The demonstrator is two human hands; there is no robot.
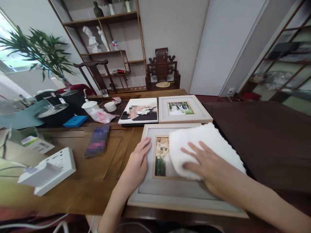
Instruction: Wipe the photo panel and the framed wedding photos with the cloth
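Observation:
A large pale-bordered picture frame lies face up at the table's front edge, with a small photo in its middle. My left hand is at the frame's left side, fingers close together and bent over the border, gripping it; the thumb is not clearly seen. A fluffy white cloth covers the frame's upper right part and some of the photo. On that cloth my right hand lies palm down with spread fingers, slightly blurred.
Behind lie another framed photo and a white-edged photo panel. To the left are a white power strip, a purple packet, a blue box, a black pot and a white cup. A dark brown surface adjoins on the right.

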